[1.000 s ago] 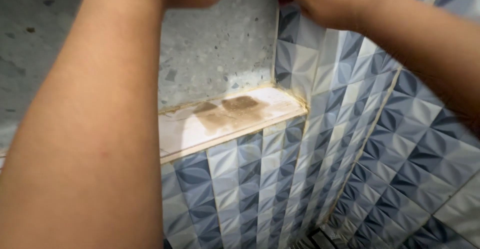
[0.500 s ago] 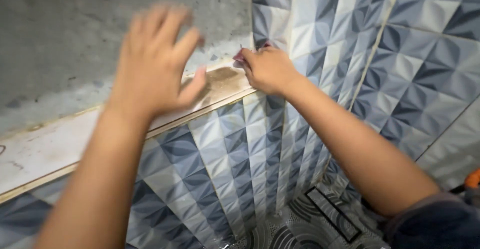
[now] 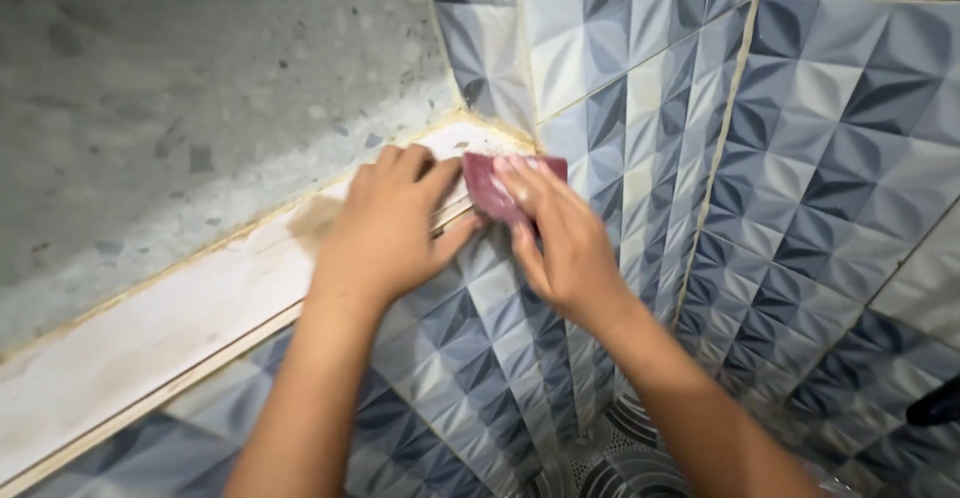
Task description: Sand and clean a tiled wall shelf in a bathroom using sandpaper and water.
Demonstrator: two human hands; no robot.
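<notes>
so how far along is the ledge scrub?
Done: little to show; brown stain and yellowed edge lines remain on the ledge. In hand: right hand presses a dark red pad at the corner, left hand flat beside it. Left: most of the ledge.

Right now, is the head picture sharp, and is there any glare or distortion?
Head view: mostly sharp on the left hand and right hand pressing the maroon pad; soft sheen on the blue tiles, no harsh glare; wide-angle tilt bends the white ledge.
</notes>
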